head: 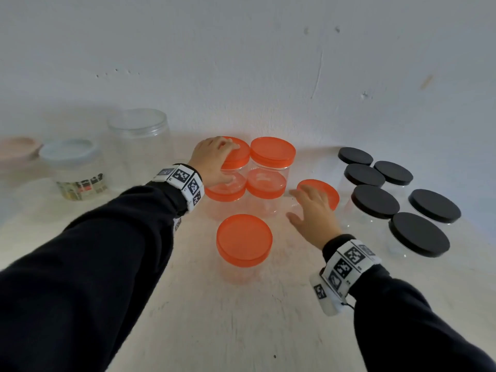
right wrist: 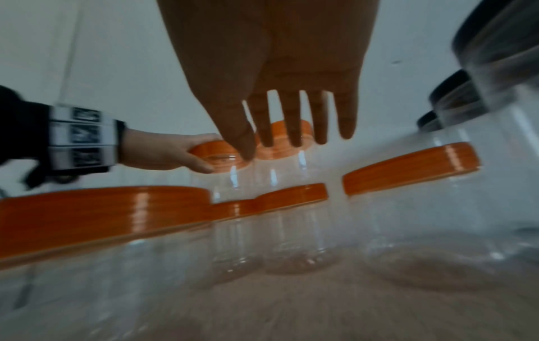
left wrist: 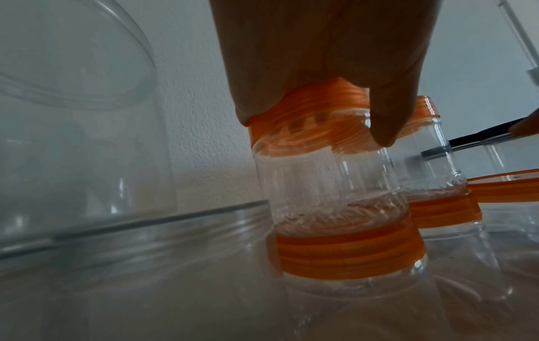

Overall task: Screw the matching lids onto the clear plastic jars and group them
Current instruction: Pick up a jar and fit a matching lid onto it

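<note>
Head view is showing me, nearest first, reaching my right hand (head: 314, 216) flat and empty toward a single orange-lidded jar (head: 318, 194) while my left hand (head: 212, 162) is gripping the stacked top jar (head: 233, 154), risking toppling it.

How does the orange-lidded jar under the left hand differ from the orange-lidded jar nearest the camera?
The jar under the left hand is stacked on another jar; the nearest jar stands on the table. The left hand grips the first's lid; the nearest jar is untouched and apart. Both are clear and capped orange.
</note>
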### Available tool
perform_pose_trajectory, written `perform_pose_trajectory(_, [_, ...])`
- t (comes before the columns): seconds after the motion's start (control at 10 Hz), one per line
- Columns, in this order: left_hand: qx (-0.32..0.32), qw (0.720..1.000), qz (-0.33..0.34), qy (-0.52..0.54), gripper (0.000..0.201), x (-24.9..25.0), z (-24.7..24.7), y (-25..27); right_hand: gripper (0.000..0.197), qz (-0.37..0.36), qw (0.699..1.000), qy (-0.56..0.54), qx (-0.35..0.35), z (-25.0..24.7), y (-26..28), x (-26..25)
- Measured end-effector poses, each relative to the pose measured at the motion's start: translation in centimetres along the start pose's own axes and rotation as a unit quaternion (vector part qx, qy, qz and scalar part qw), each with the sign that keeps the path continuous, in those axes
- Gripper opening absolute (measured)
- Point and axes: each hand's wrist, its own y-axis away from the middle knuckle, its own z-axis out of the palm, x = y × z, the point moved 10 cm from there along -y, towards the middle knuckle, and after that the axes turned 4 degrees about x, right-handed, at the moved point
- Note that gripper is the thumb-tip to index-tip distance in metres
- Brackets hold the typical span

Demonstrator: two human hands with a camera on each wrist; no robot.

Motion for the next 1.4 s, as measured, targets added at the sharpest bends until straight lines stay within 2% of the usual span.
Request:
perform_pose_trajectory(0.1, [0.000, 1.000, 0.001, -0.002, 0.078, 0.0, 0.0, 0.0, 0.061, 0.107, 0.990, 0.076, -0.051, 1.3, -1.1, 4.3])
perform_pose_trajectory(0.2, [0.003, 1.000, 0.002, -0.002, 0.079, 0.0, 0.0, 0.0, 0.050, 0.132, 0.987, 0.061, -0.068, 2.4, -1.9, 5.5])
perform_pose_trajectory(0.5, [0.006, 1.000, -0.001, 0.009, 0.076, 0.0, -0.1, 0.1, 0.048, 0.113, 0.992, 0.003, -0.051, 3.2, -3.9, 4.7])
perform_pose_trajectory(1.0, [-0.002, 1.000, -0.006, 0.008, 0.078, 0.0, 0.1, 0.0, 0.057, 0.085, 0.993, 0.029, -0.072, 3.2, -4.5, 4.7])
perform_pose_trajectory(1.1, [-0.002, 1.000, -0.006, 0.006, 0.077, 0.0, 0.0, 0.0, 0.052, 0.042, 0.999, 0.002, -0.005, 1.3, -3.8, 1.9])
perform_pose_trajectory(1.2, [0.004, 1.000, -0.007, 0.006, 0.077, 0.0, -0.1, -0.1, 0.053, -0.073, 0.989, -0.129, 0.002, 0.5, -1.3, -4.0])
perform_pose_trajectory(1.3, [0.004, 1.000, -0.007, 0.004, 0.078, 0.0, -0.2, -0.1, 0.077, -0.156, 0.960, -0.177, -0.149, 3.2, 2.5, -9.2])
perform_pose_trajectory(1.4, [0.005, 1.000, -0.006, 0.007, 0.076, 0.1, -0.3, 0.1, 0.100, -0.199, 0.957, -0.052, -0.206, 5.7, 4.3, -10.6])
